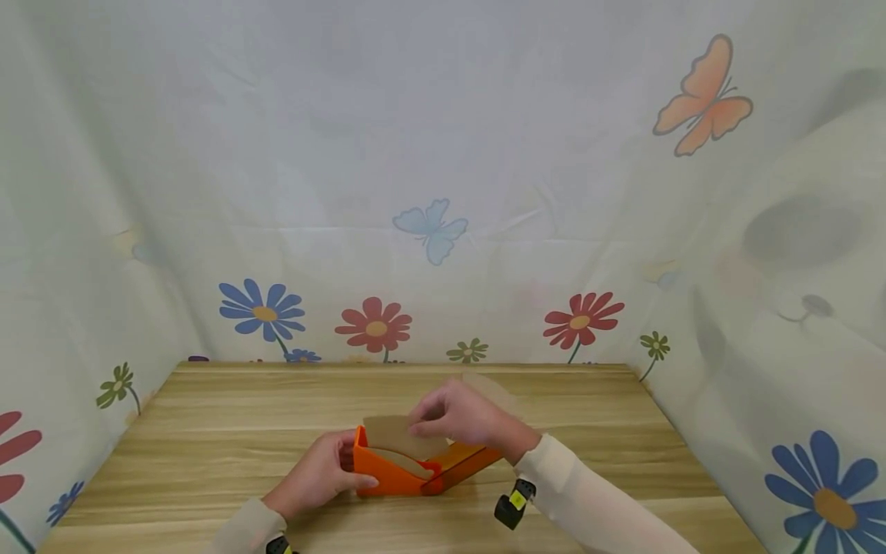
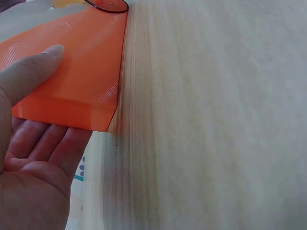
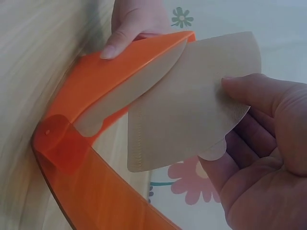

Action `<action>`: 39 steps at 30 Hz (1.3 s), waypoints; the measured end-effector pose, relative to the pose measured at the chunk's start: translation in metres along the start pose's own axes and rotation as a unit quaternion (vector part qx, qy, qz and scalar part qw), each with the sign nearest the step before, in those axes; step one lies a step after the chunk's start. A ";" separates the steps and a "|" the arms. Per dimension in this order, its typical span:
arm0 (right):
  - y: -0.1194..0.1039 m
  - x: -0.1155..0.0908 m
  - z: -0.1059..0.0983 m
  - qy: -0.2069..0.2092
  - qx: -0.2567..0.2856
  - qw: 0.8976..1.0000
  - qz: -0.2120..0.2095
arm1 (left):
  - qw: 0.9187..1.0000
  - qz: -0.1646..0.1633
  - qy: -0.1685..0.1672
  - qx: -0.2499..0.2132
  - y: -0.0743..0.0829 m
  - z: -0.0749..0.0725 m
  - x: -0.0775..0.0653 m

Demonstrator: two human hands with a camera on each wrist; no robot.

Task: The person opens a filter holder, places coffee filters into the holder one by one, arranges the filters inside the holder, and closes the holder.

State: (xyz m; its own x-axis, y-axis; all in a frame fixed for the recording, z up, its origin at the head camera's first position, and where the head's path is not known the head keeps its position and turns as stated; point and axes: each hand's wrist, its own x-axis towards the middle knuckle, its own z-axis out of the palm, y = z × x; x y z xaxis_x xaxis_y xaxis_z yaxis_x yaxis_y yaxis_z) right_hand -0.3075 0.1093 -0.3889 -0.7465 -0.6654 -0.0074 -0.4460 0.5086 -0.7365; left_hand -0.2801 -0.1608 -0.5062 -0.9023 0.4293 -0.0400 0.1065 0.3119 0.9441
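Orange case [image 1: 391, 475], translucent lid [image 3: 110, 191] swung open, one tan sheet [image 3: 187, 100] in hand.
Case: on the desk [image 1: 277, 400]; left hand [image 1: 321, 469] at its end, fingers closed about it, thumb on its near wall. Held sheet: at the case's mouth, pinched between thumb and fingers of the right hand [image 1: 457, 419]; contact with the case cannot be told. Inside the case: further paper [image 3: 132, 93]. Progress, as judged: part-way; lid open, some paper inside, held sheet unsettled, whether entering or leaving undetermined; lid not yet closed.
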 end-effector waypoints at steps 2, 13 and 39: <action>0.002 0.001 0.002 -0.003 0.001 1.000 -0.005 | 1.000 0.000 0.001 -0.001 0.001 0.000 0.000; 0.004 0.007 0.013 -0.019 -0.019 0.999 -0.019 | 1.000 0.016 -0.005 -0.010 0.000 0.001 0.001; -0.001 0.010 0.028 -0.112 -0.124 0.986 -0.008 | 1.000 0.006 -0.002 0.001 -0.002 -0.001 0.001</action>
State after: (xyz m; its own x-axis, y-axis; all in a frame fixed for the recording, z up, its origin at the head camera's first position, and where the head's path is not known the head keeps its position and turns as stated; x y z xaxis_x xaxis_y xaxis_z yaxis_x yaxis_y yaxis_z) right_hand -0.3007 0.0870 -0.4069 -0.6226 -0.7647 -0.1664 -0.5855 0.5962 -0.5493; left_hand -0.2817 -0.1618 -0.5076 -0.8989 0.4370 -0.0306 0.1178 0.3083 0.9440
